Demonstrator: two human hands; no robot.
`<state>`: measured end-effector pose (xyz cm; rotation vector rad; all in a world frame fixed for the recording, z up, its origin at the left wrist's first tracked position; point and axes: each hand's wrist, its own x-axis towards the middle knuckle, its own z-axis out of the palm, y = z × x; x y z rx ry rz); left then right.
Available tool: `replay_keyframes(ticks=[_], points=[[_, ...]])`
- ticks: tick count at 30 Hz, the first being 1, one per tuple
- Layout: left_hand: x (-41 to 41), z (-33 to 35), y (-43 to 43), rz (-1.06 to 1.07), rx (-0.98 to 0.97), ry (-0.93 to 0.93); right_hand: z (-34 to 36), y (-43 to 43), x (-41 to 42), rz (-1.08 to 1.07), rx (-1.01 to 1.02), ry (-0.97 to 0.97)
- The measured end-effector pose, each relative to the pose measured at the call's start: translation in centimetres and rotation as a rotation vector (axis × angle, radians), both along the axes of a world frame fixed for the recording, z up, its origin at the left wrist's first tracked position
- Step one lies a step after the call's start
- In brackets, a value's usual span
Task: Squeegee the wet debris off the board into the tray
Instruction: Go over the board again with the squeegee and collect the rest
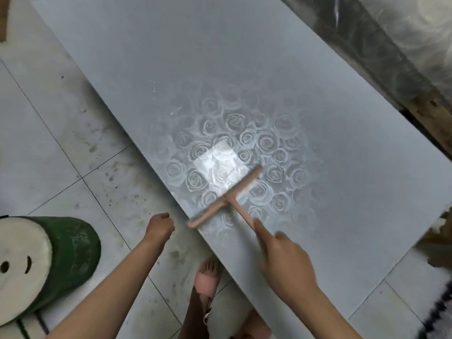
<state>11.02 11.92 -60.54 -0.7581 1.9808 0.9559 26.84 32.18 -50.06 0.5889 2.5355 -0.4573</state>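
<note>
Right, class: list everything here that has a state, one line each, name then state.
Pink T-shaped plastic squeegee: blade on the board, near its edge.
Large grey flat board: lying flat, shiny reflecting patch.
Right hand: grips squeegee handle, forefinger along it.
Left hand: fist, holding nothing, beside board edge.

A large grey board (pixel 244 69) with a faint rose pattern lies slantwise over a tiled floor (pixel 49 118). On its near part, a peach T-shaped squeegee (pixel 227 199) rests blade-down, one blade end reaching the board's edge. The right hand (pixel 286 260), blurred, grips the handle above the board with its forefinger laid along it. The left hand (pixel 159 225) hangs just off the board's edge, fingers curled. A sandalled foot (pixel 208 277) stands beside that edge; a green stool (pixel 71 245) sits well apart from it.
</note>
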Motion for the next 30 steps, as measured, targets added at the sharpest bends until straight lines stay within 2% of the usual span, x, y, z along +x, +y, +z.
replay_keyframes(ticks=[3,5,10,13,17,22,25,30], points=[[-1.3,0.3,-0.7,0.037,0.069,-0.012,0.4,-0.3,3.2,-0.032,0.045,-0.153],[-2.1,0.0,-1.3,0.039,0.09,-0.021,0.0,-1.8,1.8,-0.043,0.017,-0.175],[-4.0,-0.3,-2.6,0.047,0.112,-0.026,-3.4,-4.9,-9.3,-0.047,-0.068,0.028],[-5.2,-0.2,-2.5,0.061,0.147,-0.026,-3.0,-5.8,-15.1,-0.031,-0.101,0.04],[-6.6,0.6,-1.8,0.055,0.189,-0.03,-0.8,-4.2,-13.8,0.001,-0.029,0.069],[-7.6,0.1,-1.7,0.083,0.233,-0.025,0.1,-4.5,-9.6,-0.064,0.041,-0.105],[-8.1,0.1,-1.8,0.119,0.256,-0.033,-1.2,-6.0,-13.0,-0.049,0.025,-0.051],[-8.8,-0.1,-2.0,0.132,0.254,-0.027,-2.1,-6.4,-23.6,0.003,-0.016,0.021]])
